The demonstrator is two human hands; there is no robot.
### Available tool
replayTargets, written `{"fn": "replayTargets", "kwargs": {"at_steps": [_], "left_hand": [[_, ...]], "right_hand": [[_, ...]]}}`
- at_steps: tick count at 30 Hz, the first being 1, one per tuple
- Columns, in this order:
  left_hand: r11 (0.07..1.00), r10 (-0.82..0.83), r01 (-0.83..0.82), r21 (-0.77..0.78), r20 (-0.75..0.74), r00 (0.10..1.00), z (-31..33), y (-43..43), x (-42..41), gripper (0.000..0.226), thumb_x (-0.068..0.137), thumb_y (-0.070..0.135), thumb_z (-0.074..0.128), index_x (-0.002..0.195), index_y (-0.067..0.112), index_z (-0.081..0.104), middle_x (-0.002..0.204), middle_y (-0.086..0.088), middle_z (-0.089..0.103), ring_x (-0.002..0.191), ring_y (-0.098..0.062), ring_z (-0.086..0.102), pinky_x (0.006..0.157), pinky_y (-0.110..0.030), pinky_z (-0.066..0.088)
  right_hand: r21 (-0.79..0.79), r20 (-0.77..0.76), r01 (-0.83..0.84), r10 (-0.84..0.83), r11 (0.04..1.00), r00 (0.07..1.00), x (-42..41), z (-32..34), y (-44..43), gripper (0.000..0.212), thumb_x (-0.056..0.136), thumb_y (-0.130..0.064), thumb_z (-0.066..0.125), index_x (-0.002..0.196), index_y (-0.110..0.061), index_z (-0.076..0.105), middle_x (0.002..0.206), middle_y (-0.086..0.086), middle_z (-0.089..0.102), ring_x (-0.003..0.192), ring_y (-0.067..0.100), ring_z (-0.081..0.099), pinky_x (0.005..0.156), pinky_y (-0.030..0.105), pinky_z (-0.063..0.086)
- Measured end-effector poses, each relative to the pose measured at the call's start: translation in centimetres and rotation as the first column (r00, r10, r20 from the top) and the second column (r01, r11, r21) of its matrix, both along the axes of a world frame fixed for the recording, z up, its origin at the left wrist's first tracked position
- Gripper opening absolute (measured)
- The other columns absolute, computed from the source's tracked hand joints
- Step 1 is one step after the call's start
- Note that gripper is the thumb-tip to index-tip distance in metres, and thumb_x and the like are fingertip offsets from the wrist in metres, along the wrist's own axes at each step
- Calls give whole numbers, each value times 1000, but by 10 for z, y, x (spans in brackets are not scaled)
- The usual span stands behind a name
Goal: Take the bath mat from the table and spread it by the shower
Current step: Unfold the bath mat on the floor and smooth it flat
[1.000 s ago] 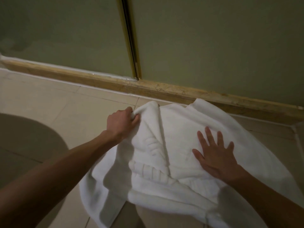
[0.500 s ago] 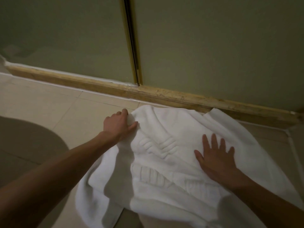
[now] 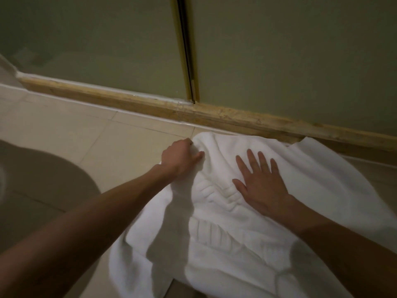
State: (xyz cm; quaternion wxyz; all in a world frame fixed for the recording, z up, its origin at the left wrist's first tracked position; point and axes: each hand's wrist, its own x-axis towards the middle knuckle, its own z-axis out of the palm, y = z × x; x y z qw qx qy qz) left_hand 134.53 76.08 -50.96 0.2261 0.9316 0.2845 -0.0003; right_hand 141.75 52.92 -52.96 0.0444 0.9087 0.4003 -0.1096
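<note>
white ribbed terry bath mat (image 3: 247, 222) laid rumpled against wooden shower sill (image 3: 150, 104), far-left corner pinched by left hand (image 3: 179, 159), right hand (image 3: 261, 182) pressed flat on it, fingers splayed straight

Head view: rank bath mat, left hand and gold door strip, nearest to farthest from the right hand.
1. bath mat: directly under the right hand, which lies flat on it.
2. left hand: just to the left, gripping the mat's far corner.
3. gold door strip: upright on the shower, farther back.
</note>
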Motion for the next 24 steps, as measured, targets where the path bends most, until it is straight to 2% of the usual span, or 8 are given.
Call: {"fn": "replayTargets", "kwargs": {"at_steps": [3,6,10,14,18,21,22,24], "left_hand": [[998,0,-2,-69,-37,999,1,9,5,28,84,46,64,98,23,56,85,5,56,69,-12,51,56,-26,33],[991,-63,40,-128,-178,982,3,19,12,27,83,44,66,89,23,50,81,5,53,71,-14,51,58,-29,34],[977,-193,153,-150,-303,933,9,28,18,32,83,39,67,67,19,47,71,2,52,62,-14,47,52,-29,33],[958,-266,217,-186,-302,915,14,27,18,24,81,30,65,64,20,51,69,3,55,62,-14,50,51,-27,35],[945,-287,239,-221,-221,932,20,16,22,26,75,21,66,62,19,44,65,3,50,59,-14,47,50,-27,32],[940,-258,210,-270,-154,954,20,10,26,27,72,16,72,79,21,46,79,4,52,68,-13,50,51,-26,37],[932,-240,189,-309,-134,961,21,7,27,33,73,16,74,93,21,49,88,4,53,75,-13,53,55,-25,41],[916,-232,176,-361,-118,966,24,4,30,63,73,18,79,126,18,45,107,4,50,91,-14,54,71,-25,47]], "right_hand": [[19,12,-70,70,997,997,6,-8,21,66,93,-58,11,150,-28,-4,160,7,-7,145,30,-6,117,51,2],[9,22,-111,111,994,994,11,-19,27,67,92,-58,6,150,-27,-6,159,8,-9,145,29,-9,117,50,0],[39,32,-87,86,995,996,12,-25,23,72,87,-62,-6,150,-29,-3,160,6,-7,146,27,-7,117,50,2],[75,14,-66,65,995,998,12,-26,19,72,87,-64,-5,150,-30,1,160,5,-4,146,26,-6,117,50,2],[81,18,-45,44,996,999,13,-27,8,71,87,-64,-7,150,-31,-3,160,4,-7,146,25,-8,117,50,1],[79,25,3,-5,997,1000,12,-27,-2,72,86,-63,-8,150,-30,-2,160,5,-6,146,25,-8,117,50,3],[75,29,19,-22,997,999,11,-26,-6,73,85,-63,-9,150,-30,-2,160,5,-5,146,25,-7,117,50,3],[64,38,48,-50,997,998,10,-25,-14,74,85,-62,-10,150,-29,-1,160,6,-4,146,25,-6,117,49,3]]}}
